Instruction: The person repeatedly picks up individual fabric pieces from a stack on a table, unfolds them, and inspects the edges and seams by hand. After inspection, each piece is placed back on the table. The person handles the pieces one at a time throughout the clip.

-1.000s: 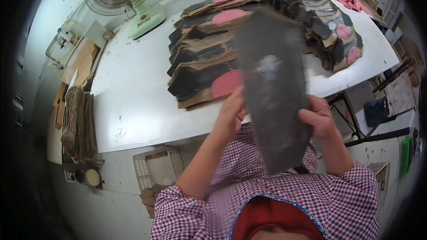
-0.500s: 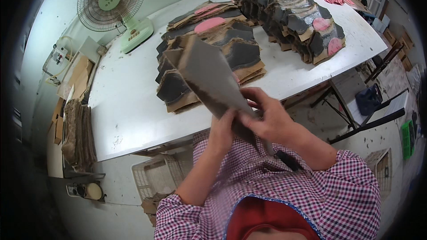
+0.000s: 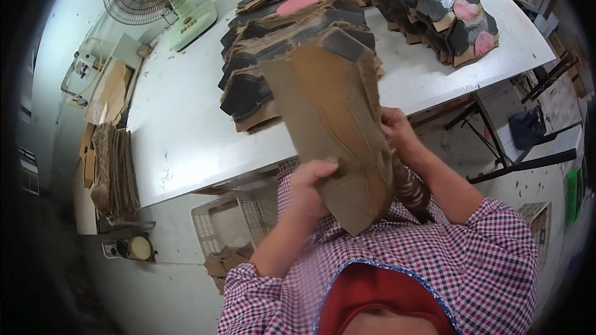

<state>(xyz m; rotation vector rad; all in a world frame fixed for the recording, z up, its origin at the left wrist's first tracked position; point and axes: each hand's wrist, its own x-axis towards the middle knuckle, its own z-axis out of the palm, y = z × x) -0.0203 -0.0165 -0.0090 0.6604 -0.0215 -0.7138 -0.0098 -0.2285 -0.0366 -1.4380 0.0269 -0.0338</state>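
A flat brown boot upper (image 3: 323, 130), with stitching down its face and a fuzzy edge along its right side, is held upright in front of my body. My left hand (image 3: 308, 187) grips its lower left edge, thumb on the face and fingers hidden behind. At the right edge my right hand (image 3: 400, 131) is closed on it, its fingers partly hidden. Just beyond its top lies a row of overlapping dark grey and brown uppers (image 3: 248, 93), a pink oval piece (image 3: 299, 4) among them.
A second row of overlapping uppers (image 3: 428, 6) lies at the right of the white table (image 3: 180, 149). A green fan (image 3: 194, 25) stands at the back left. Furry brown pieces (image 3: 115, 174) are stacked left of the table. A plastic crate (image 3: 230, 223) sits below its front edge.
The upper has turned so its broad brown stitched face shows instead of a narrow grey side. My hands have moved apart, the right one to its right edge. The view has shifted slightly.
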